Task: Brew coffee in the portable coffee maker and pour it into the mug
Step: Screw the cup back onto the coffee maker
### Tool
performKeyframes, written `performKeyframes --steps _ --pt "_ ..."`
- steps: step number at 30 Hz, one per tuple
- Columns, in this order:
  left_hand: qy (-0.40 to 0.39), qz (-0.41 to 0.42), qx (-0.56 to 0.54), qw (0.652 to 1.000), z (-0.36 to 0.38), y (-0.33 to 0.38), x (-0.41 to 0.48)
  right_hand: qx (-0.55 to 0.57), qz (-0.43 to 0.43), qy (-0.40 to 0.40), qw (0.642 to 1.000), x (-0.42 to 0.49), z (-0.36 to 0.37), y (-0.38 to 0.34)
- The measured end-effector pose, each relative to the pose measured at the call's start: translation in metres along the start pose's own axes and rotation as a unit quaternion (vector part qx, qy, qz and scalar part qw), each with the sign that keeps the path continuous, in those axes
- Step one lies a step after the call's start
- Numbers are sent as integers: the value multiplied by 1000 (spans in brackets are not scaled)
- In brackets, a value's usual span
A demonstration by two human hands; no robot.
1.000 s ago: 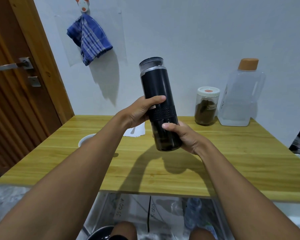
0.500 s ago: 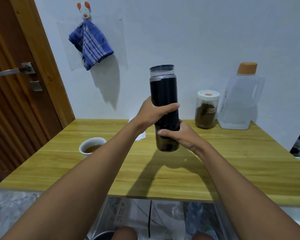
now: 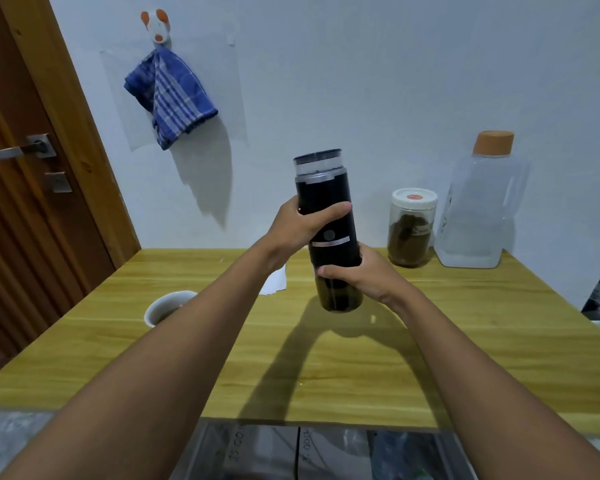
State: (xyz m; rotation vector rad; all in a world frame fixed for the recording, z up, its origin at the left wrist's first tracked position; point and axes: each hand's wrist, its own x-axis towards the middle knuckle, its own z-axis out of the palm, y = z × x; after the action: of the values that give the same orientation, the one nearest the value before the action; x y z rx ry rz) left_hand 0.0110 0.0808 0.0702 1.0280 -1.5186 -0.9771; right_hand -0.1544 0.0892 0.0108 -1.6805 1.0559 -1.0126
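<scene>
I am holding the coffee maker (image 3: 323, 195) above the table (image 3: 499, 358), left hand (image 3: 298, 226) wrapped round its body, right hand (image 3: 364, 277) clasping its base, seemingly to twist the sections.

— where are your hands?
— both arms stretch forward. my left hand (image 3: 300, 227) wraps the tall black cylindrical coffee maker (image 3: 323, 195), thumb across its front.
— and the right?
— my right hand (image 3: 362, 276) grips it lower down, thumb forward.
</scene>
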Motion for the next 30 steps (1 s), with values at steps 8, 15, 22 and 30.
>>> performKeyframes --steps 8,15,22,30 --pt "-4 -17 35 999 4 -19 58 -52 5 72 996 60 -13 21" --pt "-18 -32 78 996 2 -47 116 -50 35 91 994 120 -21 55" --pt "-5 -30 79 996 1 -77 142 -61 44 76 994 146 -26 73" --pt "-15 -19 92 995 12 -81 145 -28 62 80 994 142 -27 78"
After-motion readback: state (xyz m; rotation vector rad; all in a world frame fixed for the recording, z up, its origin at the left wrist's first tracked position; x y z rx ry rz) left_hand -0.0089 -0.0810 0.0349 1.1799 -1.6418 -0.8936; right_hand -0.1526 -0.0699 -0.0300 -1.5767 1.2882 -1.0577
